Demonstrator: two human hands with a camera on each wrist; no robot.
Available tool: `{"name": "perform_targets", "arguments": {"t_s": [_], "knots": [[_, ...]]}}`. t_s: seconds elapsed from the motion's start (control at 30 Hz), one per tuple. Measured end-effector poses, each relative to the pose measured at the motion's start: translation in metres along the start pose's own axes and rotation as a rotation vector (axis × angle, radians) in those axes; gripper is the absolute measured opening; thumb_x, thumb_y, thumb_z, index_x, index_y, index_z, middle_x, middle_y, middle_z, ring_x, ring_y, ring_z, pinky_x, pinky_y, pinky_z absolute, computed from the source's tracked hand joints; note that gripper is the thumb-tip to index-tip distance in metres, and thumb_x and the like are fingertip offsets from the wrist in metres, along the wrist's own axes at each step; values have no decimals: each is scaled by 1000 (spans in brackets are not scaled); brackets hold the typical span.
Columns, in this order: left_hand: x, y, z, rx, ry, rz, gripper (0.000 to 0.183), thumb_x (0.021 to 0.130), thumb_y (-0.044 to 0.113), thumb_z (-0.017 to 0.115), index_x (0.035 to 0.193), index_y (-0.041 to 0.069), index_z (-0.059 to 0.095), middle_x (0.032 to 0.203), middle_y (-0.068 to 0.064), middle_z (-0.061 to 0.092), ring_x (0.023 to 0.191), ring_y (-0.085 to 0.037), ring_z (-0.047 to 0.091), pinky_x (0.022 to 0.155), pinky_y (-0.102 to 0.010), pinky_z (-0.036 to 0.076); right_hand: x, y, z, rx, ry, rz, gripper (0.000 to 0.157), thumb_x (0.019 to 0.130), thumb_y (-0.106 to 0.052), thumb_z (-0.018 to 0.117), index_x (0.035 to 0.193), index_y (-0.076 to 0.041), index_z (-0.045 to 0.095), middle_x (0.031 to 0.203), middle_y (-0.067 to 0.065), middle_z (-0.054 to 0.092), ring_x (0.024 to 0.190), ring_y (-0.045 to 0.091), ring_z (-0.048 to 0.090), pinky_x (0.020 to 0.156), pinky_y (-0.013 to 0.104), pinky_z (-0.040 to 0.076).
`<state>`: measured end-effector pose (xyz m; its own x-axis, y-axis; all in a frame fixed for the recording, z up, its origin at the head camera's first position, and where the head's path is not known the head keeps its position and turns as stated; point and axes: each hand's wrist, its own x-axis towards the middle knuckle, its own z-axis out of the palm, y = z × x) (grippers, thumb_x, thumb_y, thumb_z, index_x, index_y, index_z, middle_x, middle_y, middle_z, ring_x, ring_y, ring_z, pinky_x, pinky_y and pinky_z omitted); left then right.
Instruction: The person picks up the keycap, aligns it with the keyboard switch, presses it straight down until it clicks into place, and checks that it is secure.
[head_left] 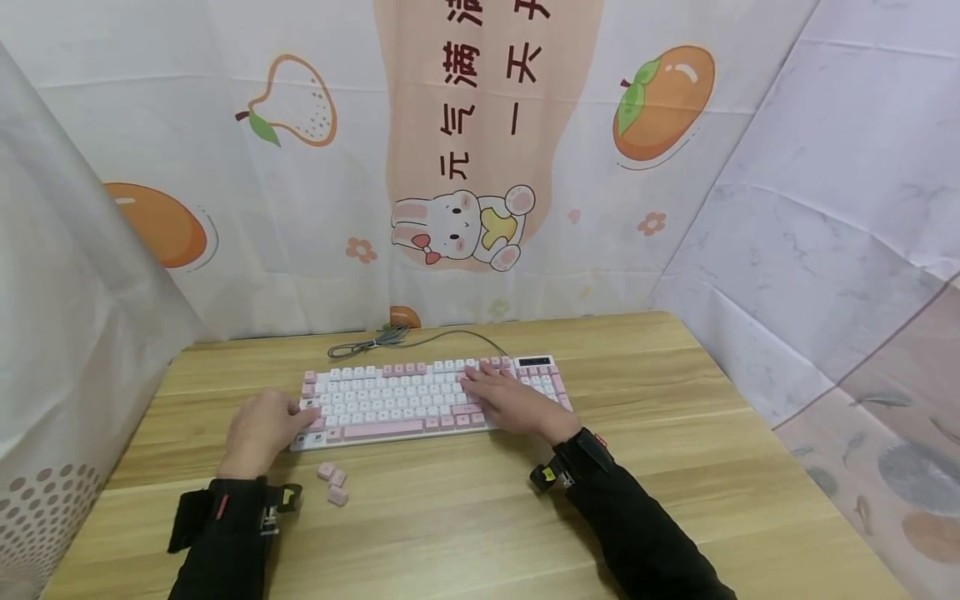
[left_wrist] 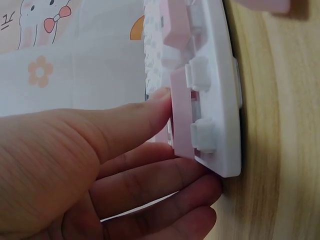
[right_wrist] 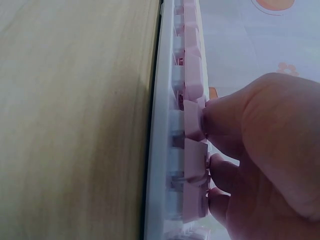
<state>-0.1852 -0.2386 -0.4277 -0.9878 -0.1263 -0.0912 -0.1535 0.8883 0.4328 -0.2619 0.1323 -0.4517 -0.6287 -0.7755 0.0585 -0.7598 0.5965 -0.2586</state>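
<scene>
A pink-and-white keyboard (head_left: 390, 398) lies across the middle of the table. At its left end my left hand (head_left: 258, 429) pinches a long pink keycap (left_wrist: 181, 112). The thumb is on the keycap's top face, and the other fingers curl around the keyboard's left end. White switch housings show along the side of this keycap in the left wrist view. My right hand (head_left: 517, 404) rests over the right part of the keyboard, palm down. Its thumb and fingertips touch pink keycaps (right_wrist: 194, 120) of the front row.
Three loose pink keycaps (head_left: 337, 495) lie on the table (head_left: 450, 517) in front of the keyboard's left end. A coiled grey cable (head_left: 375, 343) lies behind the keyboard. A printed curtain (head_left: 315, 208) hangs at the table's back edge.
</scene>
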Motion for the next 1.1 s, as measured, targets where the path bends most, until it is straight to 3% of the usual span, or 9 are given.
{"name": "perform_targets", "arguments": {"t_s": [0.4,0.63,0.97,1.1], "knots": [[0,0,-2,12,-14,68,30,89,30,63,73,6,72,52,1,43,52,-17,42,49,-32,30,-2,3,1,-19,0,-5,43,102,-16,38,143,-6,39,151,17,30,138,40,19,108,56,16],[-3,1,-5,-23,-27,50,27,88,29,64,80,5,73,56,1,44,55,-18,43,51,-33,30,-2,2,1,-20,4,-5,43,102,-16,38,144,-6,39,151,17,30,138,40,19,108,56,16],[-10,2,-11,-50,-19,87,31,86,29,67,93,0,72,66,-3,55,60,-20,46,54,-34,33,-2,0,1,-27,27,-25,42,101,-14,40,142,-5,40,150,18,32,137,42,21,107,56,17],[-15,1,-14,-24,-10,147,36,83,33,70,99,1,72,80,-7,67,67,-20,54,59,-36,41,-2,-1,0,-18,19,-16,43,101,-14,39,143,-4,39,150,18,32,138,41,20,108,56,16]]}}
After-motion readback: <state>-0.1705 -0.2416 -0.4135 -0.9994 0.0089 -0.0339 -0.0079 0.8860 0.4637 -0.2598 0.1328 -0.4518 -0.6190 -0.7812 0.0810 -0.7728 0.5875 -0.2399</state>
